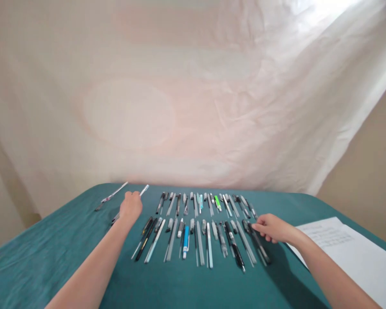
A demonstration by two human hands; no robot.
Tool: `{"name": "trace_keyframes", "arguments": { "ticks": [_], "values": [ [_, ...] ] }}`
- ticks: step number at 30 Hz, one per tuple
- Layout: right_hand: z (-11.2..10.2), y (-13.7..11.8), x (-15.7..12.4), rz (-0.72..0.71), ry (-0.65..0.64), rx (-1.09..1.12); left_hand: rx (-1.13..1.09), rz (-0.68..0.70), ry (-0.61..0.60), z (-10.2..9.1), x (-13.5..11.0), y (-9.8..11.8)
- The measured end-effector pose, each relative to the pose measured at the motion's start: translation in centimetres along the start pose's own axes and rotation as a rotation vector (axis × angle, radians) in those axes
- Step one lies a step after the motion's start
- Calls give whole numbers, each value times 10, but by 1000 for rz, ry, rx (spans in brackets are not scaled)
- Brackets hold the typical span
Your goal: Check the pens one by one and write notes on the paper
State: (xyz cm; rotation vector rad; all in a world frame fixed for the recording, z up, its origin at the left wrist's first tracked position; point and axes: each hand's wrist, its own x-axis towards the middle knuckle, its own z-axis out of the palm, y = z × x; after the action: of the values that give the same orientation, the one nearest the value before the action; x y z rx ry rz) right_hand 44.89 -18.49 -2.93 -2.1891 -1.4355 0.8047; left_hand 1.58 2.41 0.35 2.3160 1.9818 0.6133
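Note:
Several pens lie in two rows on a teal tablecloth (186, 283). My left hand (131, 206) reaches to the far left of the rows, fingers curled over a white pen (143, 190) that pokes out past it. My right hand (272, 228) rests at the right end of the near row, its fingertips pinching a dark pen (259, 247). In the near row lies a blue pen (185, 238), and a green one (218, 202) sits in the far row.
Another light pen (112, 197) lies apart at the far left of the cloth. White printed paper (344, 253) sits on the right side of the table. A creased pale sheet (193, 94) hangs behind the table.

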Motion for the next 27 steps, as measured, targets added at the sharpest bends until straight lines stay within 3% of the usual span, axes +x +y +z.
{"name": "trace_keyframes", "arguments": {
  "ticks": [3,7,11,13,16,19,22,27],
  "values": [
    [-6,-1,-2,-19,41,-10,-190,57,35,-6,6,22],
    [-15,-11,-8,-77,113,-21,-470,174,-114,-9,-2,66],
    [-13,-38,-21,-215,216,92,-734,254,-342,-9,-41,115],
    [-6,-57,-31,-312,183,272,-848,279,-459,-8,-67,138],
    [10,-86,-47,-379,30,576,-1243,180,-854,-5,-105,166],
    [26,-102,-58,-401,-21,704,-1383,121,-1084,0,-132,184],
    [35,-105,-60,-396,3,703,-1487,31,-1157,4,-147,193],
    [37,-101,-59,-364,-61,645,-1674,-169,-1153,11,-157,195]
  ]
}}
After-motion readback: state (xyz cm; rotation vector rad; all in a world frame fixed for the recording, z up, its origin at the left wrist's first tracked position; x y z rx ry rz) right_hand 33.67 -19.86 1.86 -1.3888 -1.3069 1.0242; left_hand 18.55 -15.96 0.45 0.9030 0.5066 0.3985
